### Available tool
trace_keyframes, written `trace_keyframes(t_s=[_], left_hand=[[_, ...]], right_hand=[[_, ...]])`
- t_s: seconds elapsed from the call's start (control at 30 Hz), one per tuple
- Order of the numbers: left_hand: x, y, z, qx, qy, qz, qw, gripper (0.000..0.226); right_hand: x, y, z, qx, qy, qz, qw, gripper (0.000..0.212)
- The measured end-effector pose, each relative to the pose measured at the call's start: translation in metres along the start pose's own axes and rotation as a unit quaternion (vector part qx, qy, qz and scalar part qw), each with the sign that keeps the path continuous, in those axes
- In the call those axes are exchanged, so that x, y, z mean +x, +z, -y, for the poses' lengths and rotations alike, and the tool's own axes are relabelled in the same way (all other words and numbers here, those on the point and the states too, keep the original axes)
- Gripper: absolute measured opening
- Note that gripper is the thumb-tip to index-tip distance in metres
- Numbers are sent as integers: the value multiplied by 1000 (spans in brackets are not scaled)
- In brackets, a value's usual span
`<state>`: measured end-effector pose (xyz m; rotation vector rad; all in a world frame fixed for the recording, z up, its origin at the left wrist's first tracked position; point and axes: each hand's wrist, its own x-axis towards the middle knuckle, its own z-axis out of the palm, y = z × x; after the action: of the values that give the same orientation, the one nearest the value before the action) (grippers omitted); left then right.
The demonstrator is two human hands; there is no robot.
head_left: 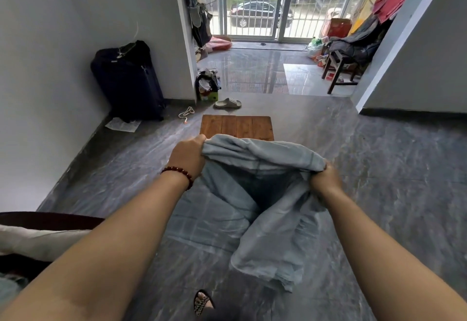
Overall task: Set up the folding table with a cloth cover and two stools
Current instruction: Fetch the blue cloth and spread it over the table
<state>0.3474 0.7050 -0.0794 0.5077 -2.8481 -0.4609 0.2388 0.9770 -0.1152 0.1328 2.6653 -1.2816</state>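
Both arms reach forward. The left hand [188,156] and right hand [326,177] each grip a bunched edge of the pale blue cloth [267,209] — it sags between them and hangs toward the floor [379,169]. Beyond the cloth stands the wooden table [236,126] — partly hidden. A suitcase [129,80] stands by the wall.

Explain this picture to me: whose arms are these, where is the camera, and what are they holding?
No machine here: a person wears a camera on the head, so you look forward and down along their arms. The left hand, beaded bracelet at its wrist, and the right hand each grip a bunched edge of a pale blue-grey cloth, which hangs between them toward the grey floor. Just beyond shows a wooden table top, not yet covered. A dark suitcase stands by the left wall.
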Motion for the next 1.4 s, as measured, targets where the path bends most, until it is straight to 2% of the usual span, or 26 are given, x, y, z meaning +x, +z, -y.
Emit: trace_keyframes(t_s=[0.1, 0.2, 0.27, 0.33, 0.37, 0.43, 0.53, 0.6, 0.7, 0.9, 1.03, 1.1, 1.2, 1.27, 1.33, 1.4], left_hand=[[13, 1, 10, -75, -73, -10, 994, 15], [29, 2, 19, -167, -136, 20, 976, 8], [39, 0, 26, -200, -146, 56, 967, 29], [48, -2, 36, -164, -127, 105, 973, 58], [53, -2, 42, -124, -108, 126, 978, 63], [62, -1, 56, -49, -64, 139, 987, 58], [76, 1, 77, -13, -13, 106, 994, 54], [85, 0, 87, 0, -8, 78, 997, 42], [101, 0, 95, 8, -7, 46, 999, 24], [121, 8, 105, -76, -36, 24, 996, 21], [139, 7, 99, -123, -47, -17, 991, 27], [154, 6, 93, -163, -56, -37, 984, 28], [187, 8, 85, -204, -64, -36, 976, 27], [213, 10, 84, -203, -51, -30, 977, 43], [239, 11, 82, -199, -32, -30, 979, 50], [266, 12, 78, -192, -22, -43, 980, 46]], right_hand=[[8, 27, 10, 83, 22, 46, 995, 24], [14, 45, 27, 114, 45, 72, 990, 18], [17, 53, 40, 80, 20, 97, 992, 31], [22, 61, 49, -1, 6, 98, 995, 44], [25, 65, 53, -40, 3, 82, 996, 44], [28, 71, 58, -68, -7, 36, 997, 42], [37, 76, 62, -58, -25, -65, 996, 35], [43, 78, 65, -64, -37, -120, 990, 23], [52, 88, 69, -87, -54, -158, 982, 13], [76, 112, 76, -36, 22, -155, 987, 20], [95, 110, 96, 100, 79, -201, 971, 24], [110, 110, 105, 152, 69, -202, 965, 18], [132, 113, 121, 167, 26, -166, 971, 10], [151, 116, 128, 184, 8, -147, 972, 7], [171, 116, 138, 190, -6, -137, 972, 9], [195, 112, 149, 212, -6, -127, 969, 15]])
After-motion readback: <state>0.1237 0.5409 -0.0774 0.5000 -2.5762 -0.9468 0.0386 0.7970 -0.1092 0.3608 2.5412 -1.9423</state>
